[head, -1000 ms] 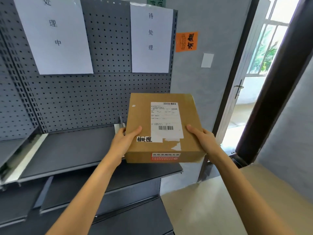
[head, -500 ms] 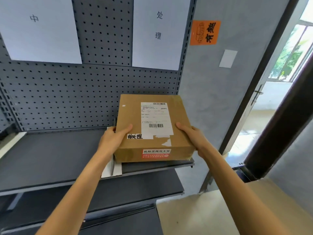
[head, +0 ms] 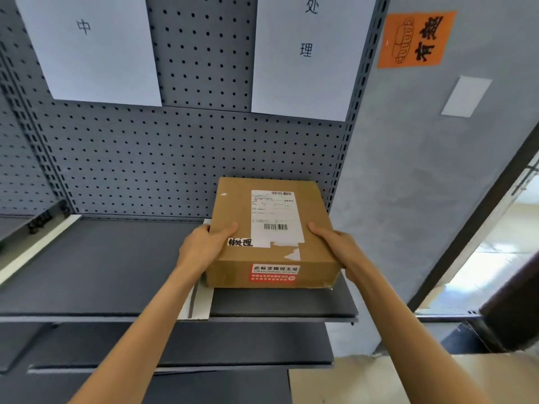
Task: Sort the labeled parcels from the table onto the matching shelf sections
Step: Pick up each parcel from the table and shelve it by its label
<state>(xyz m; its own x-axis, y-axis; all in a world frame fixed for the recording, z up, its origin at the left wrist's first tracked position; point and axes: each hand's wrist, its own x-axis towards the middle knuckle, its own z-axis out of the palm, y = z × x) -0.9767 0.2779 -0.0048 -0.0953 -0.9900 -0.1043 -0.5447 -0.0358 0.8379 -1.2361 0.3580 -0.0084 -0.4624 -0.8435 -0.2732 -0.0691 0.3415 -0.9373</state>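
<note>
A flat brown cardboard parcel [head: 233,205] with a white shipping label, a handwritten sticker and a red seal sits on the right end of the dark shelf [head: 102,272], right of a white divider [head: 199,301]. My left hand [head: 204,246] grips its left edge with the thumb on top. My right hand [head: 335,246] grips its right edge the same way. Above it on the pegboard hangs a white section sign [head: 309,59] with black characters.
A second white sign [head: 93,51] hangs to the left, above the shelf's middle section. Another white divider [head: 35,249] stands further left. Lower shelves [head: 204,345] jut out below. An orange sticker [head: 414,39] is on the grey wall; a doorway [head: 495,258] opens at right.
Both hands have carried the parcel forward and down, from in front of the shelf onto its right section. The view has moved closer to the shelf.
</note>
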